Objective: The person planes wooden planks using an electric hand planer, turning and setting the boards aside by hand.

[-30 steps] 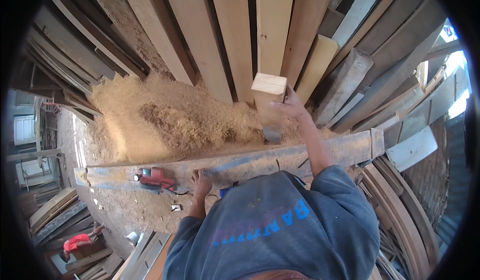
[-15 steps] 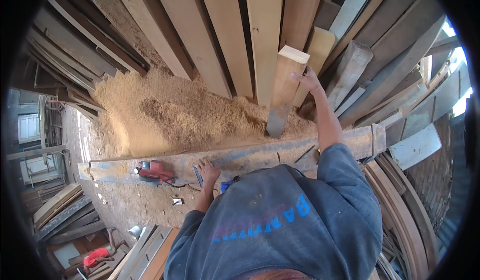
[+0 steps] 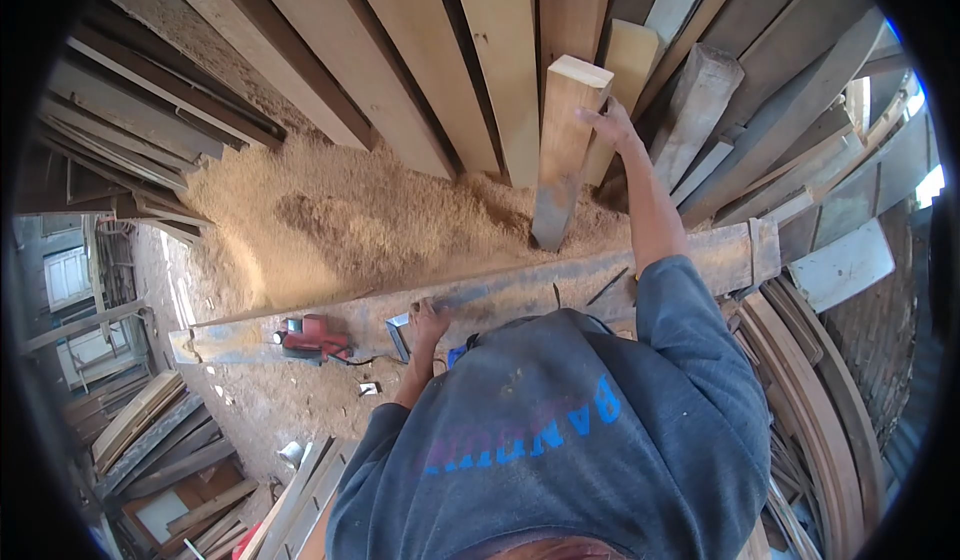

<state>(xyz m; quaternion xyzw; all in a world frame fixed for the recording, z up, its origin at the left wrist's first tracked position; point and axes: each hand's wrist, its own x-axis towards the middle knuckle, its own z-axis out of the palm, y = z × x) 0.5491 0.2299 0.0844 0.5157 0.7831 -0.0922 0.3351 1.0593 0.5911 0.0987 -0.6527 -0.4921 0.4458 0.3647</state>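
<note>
My right hand (image 3: 612,125) grips the upper right edge of a short, thick wood block (image 3: 568,125), with the thumb on its front face. The block stands tilted, its greyish lower end down in the sawdust beside the bench plank. My left hand (image 3: 430,322) rests low over the long bench plank (image 3: 490,298), fingers curled at one end of a small L-shaped metal square (image 3: 397,338). Part of the square is hidden by the fingers. To the left of that hand, a red electric planer (image 3: 315,338) sits on the plank, its cord trailing toward me.
Long boards (image 3: 420,70) lean in a row beyond a heap of sawdust (image 3: 340,230). More timber is stacked at right (image 3: 800,390) and lower left (image 3: 165,450). Thin dark tools (image 3: 607,286) lie on the plank. A white panel (image 3: 843,265) stands at right.
The view has shifted slightly. My left hand has moved a little to the right, and the square shows at a different angle. My right hand keeps its hold on the wood block.
</note>
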